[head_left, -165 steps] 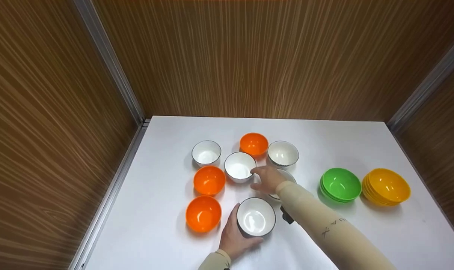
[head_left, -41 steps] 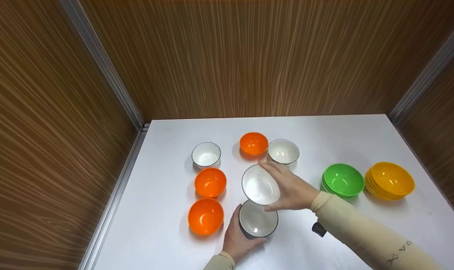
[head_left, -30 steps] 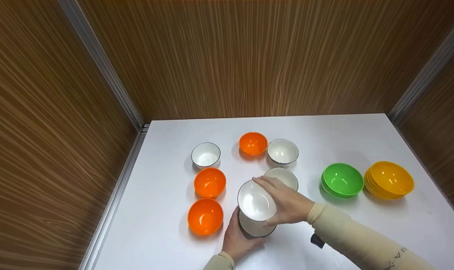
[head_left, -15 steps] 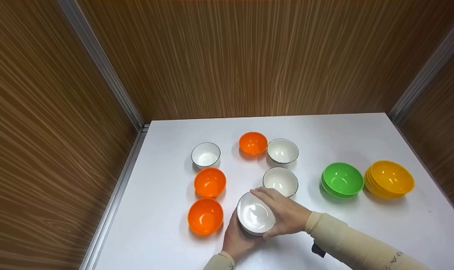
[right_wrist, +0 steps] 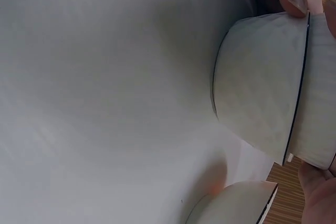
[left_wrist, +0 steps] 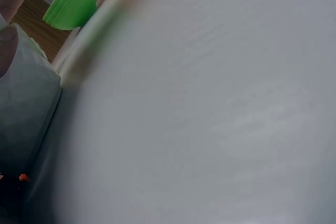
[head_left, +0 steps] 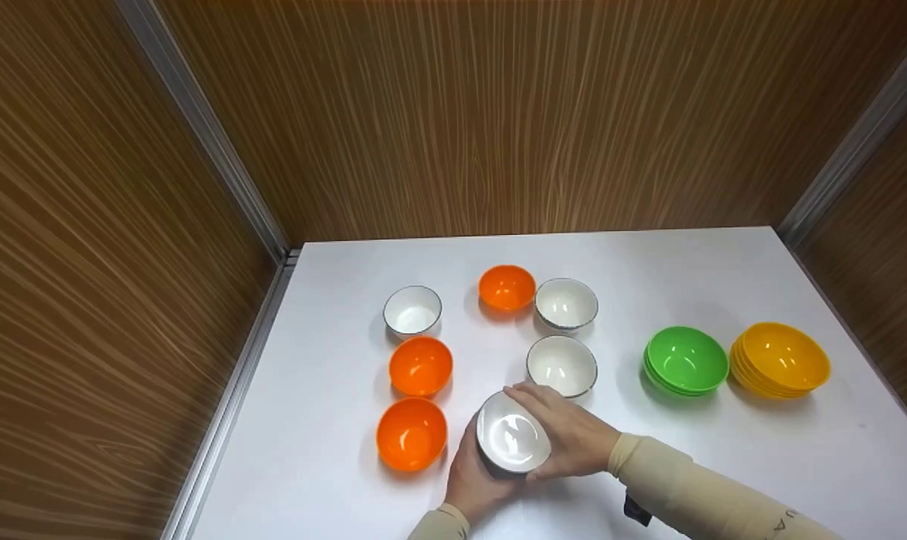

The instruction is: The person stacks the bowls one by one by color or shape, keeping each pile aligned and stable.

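At the near middle of the table, my left hand [head_left: 472, 480] grips a white, dark-rimmed bowl [right_wrist: 257, 82] from its left side. A second white bowl [head_left: 509, 431] sits partly nested in it, and the right wrist view shows its wall rising above the lower rim. My right hand [head_left: 577, 435] holds this upper bowl by its right side, thumb at the near edge and fingers at the far edge. Just beyond my right hand stands another white bowl [head_left: 562, 367]. The lower bowl is mostly hidden in the head view.
Two orange bowls [head_left: 421, 366] stand left of my hands, with a white bowl [head_left: 412, 309] behind them. Farther back are an orange bowl [head_left: 506, 287] and a white bowl [head_left: 566, 304]. Stacked green bowls [head_left: 686, 360] and yellow bowls [head_left: 782, 358] stand right. Wood-patterned walls enclose the table.
My right hand took the white bowl from the middle of the group, brought it nearer and lowered it into the bowl at my left hand. My left hand has stayed in place.
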### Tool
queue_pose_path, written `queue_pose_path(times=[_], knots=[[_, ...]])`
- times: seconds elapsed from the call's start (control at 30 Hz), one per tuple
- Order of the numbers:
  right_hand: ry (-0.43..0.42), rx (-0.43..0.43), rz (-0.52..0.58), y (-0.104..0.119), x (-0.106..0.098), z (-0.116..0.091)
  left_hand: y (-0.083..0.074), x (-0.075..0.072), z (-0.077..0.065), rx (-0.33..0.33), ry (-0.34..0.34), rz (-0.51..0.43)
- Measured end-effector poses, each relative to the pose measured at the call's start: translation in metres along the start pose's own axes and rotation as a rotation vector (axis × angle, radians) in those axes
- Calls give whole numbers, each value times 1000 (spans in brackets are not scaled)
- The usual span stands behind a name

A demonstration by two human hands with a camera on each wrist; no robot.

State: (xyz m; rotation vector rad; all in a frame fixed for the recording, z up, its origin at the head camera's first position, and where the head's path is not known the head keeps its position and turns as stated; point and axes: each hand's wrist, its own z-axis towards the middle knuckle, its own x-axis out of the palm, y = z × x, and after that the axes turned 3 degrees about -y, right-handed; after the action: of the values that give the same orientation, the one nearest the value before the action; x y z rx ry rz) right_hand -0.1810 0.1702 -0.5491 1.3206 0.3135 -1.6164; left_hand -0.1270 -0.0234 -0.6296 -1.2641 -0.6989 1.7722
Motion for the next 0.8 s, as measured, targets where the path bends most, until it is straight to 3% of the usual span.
queue_pose_path(times=[0.8], knots=[[-18,83,3,0,9,-8,0,1,1,-61,21,19]])
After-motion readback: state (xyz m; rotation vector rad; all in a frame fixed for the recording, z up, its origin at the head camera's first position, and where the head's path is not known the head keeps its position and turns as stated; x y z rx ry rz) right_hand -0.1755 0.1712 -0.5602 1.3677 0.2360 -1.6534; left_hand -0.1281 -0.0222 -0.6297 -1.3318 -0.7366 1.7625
